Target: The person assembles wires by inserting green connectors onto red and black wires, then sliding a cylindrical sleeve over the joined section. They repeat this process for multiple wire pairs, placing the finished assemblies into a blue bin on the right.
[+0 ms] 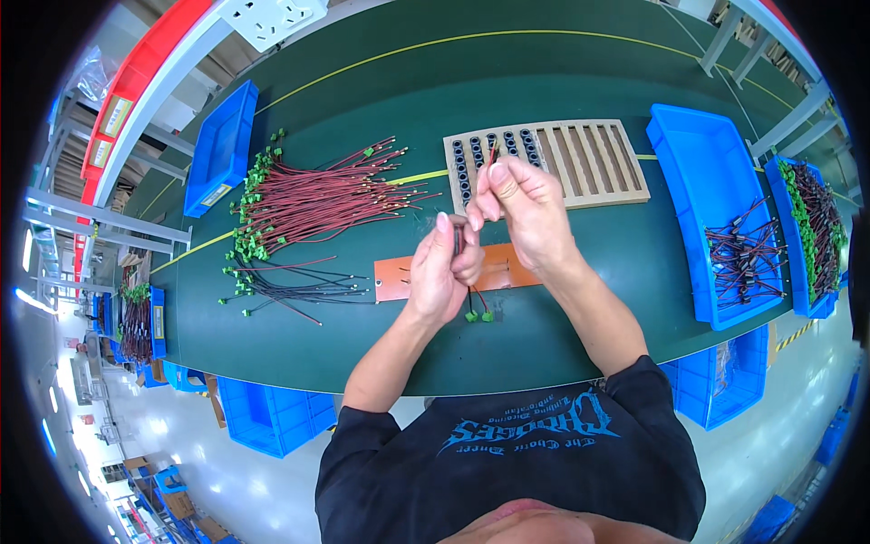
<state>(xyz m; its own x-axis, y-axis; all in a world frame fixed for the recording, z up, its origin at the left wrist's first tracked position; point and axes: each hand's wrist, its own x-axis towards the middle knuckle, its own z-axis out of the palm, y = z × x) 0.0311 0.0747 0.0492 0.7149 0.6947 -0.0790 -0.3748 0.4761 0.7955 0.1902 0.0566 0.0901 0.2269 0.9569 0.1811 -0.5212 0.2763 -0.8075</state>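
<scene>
Above the middle of the green bench, my left hand is closed round a small black cylindrical part, mostly hidden by the fingers. Two thin wires ending in green connectors hang below that hand. My right hand, just above and to the right, pinches wires whose red and dark ends stick up past the fingertips. The fingertips of both hands nearly meet. Under them lies an orange strip, partly covered by my hands. Behind them a wooden slotted tray holds rows of black cylindrical parts in its left slots.
At left lies a large bundle of red wires with green connectors, and a smaller group of black wires nearer me. A blue bin stands far left. Two blue bins at right hold wire assemblies. Metal shelf posts flank the bench.
</scene>
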